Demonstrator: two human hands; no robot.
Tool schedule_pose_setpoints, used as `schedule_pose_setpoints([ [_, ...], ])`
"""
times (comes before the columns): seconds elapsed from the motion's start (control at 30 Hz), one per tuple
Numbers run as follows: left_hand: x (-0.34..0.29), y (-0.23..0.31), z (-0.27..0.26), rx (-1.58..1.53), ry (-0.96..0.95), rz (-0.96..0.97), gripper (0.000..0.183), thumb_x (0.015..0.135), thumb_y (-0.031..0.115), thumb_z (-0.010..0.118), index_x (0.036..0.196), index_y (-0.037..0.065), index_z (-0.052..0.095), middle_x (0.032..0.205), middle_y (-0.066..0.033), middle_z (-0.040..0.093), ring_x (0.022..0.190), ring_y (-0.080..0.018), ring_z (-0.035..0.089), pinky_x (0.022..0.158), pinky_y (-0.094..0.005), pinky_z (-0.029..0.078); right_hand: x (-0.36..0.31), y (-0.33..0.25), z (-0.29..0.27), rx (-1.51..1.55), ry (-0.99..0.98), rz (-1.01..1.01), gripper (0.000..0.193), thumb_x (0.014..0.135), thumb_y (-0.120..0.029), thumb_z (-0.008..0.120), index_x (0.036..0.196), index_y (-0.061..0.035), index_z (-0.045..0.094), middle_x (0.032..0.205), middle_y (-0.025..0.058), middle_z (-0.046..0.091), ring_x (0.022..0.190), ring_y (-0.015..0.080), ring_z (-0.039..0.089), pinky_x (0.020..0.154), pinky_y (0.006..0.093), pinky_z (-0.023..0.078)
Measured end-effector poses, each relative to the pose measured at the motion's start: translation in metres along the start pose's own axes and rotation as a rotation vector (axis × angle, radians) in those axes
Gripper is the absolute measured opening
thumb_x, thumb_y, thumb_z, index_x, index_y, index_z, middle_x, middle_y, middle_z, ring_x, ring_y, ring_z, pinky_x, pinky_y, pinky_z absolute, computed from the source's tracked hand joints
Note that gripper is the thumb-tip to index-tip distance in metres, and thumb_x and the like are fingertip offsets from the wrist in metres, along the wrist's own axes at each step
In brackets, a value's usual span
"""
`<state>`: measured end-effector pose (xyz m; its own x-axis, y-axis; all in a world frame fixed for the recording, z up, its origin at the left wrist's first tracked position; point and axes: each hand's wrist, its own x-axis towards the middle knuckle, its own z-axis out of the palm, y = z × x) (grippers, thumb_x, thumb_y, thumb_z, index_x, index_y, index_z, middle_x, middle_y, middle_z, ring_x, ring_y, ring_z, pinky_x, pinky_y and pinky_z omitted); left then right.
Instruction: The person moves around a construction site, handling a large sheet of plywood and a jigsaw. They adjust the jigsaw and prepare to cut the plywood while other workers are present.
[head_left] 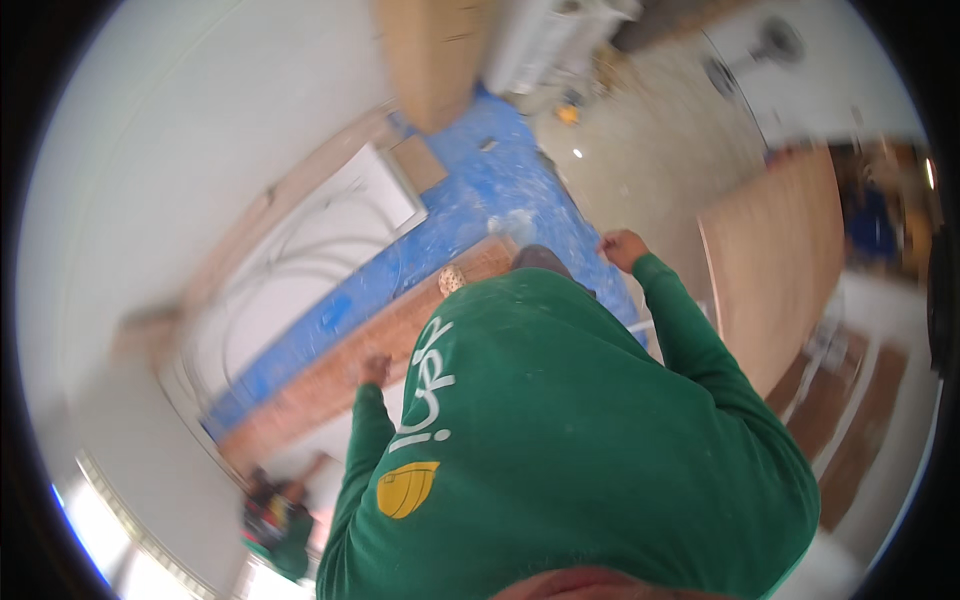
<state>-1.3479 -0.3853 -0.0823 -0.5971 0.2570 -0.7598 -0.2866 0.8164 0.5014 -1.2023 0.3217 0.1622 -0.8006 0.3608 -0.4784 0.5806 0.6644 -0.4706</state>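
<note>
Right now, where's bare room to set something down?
The widest bare patch is the tan floor between the blue sheet and the plywood panel. A narrower blue strip runs between the white panel and the reddish board. It's crowded around the small yellow object at the far end.

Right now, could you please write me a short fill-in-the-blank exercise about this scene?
The person's sweater is coloured ____.
The floor sheet is coloured ____.
Between the left hand and the right hand, the one nearer the reddish plank is the ____.
Missing words: green; blue; left.
</note>
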Motion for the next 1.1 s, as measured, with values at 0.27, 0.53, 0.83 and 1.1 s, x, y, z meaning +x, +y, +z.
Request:
schedule_pose_setpoints([
  [0.27, 0.045, 0.127, -0.148, 0.273, -0.264, -0.112, 0.027, 0.098, 0.031, 0.069, 0.103, 0.005, 0.075, 0.073, -0.0029, 0.066, 0.056, -0.0138, 0.057, 0.048, -0.0331, 0.045, -0.125, 0.084, 0.065, 0.488, 0.008, 0.651, 0.016, 0.089, -0.011, 0.063, 0.096, -0.0068, 0.076, 0.076, 0.007, 0.073, 0.061, 0.0166, 0.07, 0.06, 0.0332, 0.057],
  [0.53, 0.164, 0.4, -0.147, -0.088, 0.126, 0.112, 0.031, 0.096, 0.021, 0.068, 0.118, 0.0, 0.069, 0.089, -0.0087, 0.071, 0.069, -0.0157, 0.065, 0.053, -0.0271, 0.049, -0.147, 0.215, 0.116, 0.222, -0.331, 0.649, 0.047, 0.088, -0.053, 0.067, 0.091, -0.0073, 0.079, 0.083, 0.0129, 0.076, 0.082, 0.0286, 0.074, 0.083, 0.041, 0.057],
  [0.83, 0.251, 0.549, 0.073, 0.229, -0.345, 0.137, 0.036, 0.102, 0.036, 0.057, 0.122, 0.009, 0.071, 0.092, -0.0109, 0.073, 0.071, -0.0268, 0.071, 0.059, -0.0377, 0.055, 0.064, 0.348, -0.135, 0.11, 0.404, 0.505, 0.052, 0.097, -0.054, 0.057, 0.1, -0.006, 0.076, 0.098, 0.0254, 0.072, 0.098, 0.0456, 0.067, 0.093, 0.054, 0.051],
  [1.1, 0.326, 0.682, 0.18, 0.827, -0.483, 0.405, 0.048, 0.1, 0.051, 0.056, 0.118, 0.012, 0.074, 0.092, -0.0125, 0.075, 0.074, -0.0302, 0.072, 0.068, -0.0451, 0.056, 0.112, 0.437, -0.296, 0.297, 0.655, 0.359, 0.022, 0.093, -0.023, 0.06, 0.094, -0.0054, 0.074, 0.103, 0.0226, 0.071, 0.098, 0.0448, 0.067, 0.088, 0.0523, 0.054],
])
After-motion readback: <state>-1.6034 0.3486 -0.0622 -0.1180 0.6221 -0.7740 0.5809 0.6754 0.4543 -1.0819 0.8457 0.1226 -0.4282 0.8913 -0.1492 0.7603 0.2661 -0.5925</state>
